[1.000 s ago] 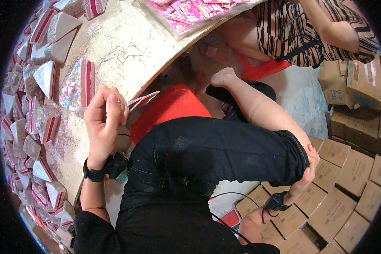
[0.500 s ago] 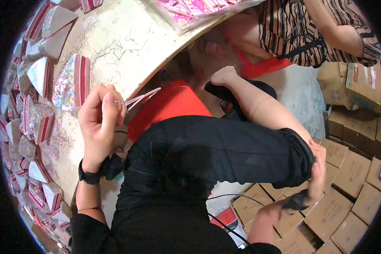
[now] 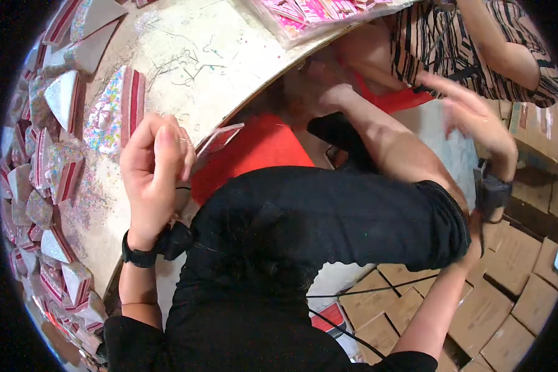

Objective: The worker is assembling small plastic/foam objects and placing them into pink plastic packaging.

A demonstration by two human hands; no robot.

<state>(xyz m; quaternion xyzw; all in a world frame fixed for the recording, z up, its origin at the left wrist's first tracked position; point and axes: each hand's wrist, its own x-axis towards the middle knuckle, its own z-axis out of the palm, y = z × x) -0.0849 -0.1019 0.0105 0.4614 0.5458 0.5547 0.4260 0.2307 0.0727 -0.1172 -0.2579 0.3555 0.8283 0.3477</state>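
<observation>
"Dozens of toy cake slices (image 3: 63, 102) are heaped at nine o'clock. How far has the work come?"

"Partway, it is judged. A small pink card (image 3: 222, 138) is held at ten o'clock, just off the edge of the table (image 3: 242, 65), pinched, it appears, in the fingertips of the left hand (image 3: 154, 173). A sprinkled slice (image 3: 115, 111) is laid apart from the heap, just beside that hand; no card is seen on it. Whether the heaped slices are finished cannot be told."

"And what is left?"

"Many pink cards (image 3: 328, 8), by the look of it: a clear bag (image 3: 310, 36) at twelve o'clock is filled with them. Bent wires (image 3: 186, 67) are strewn across the table at eleven."

"Is the right hand (image 3: 474, 119) occupied?"

"Nothing is seen held in it. It is caught in a blur at two o'clock, fingers spread, well apart from the left."

"Can any writing be read?"

"None with certainty. Print is carried by the cardboard boxes (image 3: 514, 257) at four o'clock, but the lettering is too small. No brand can be made out."
</observation>
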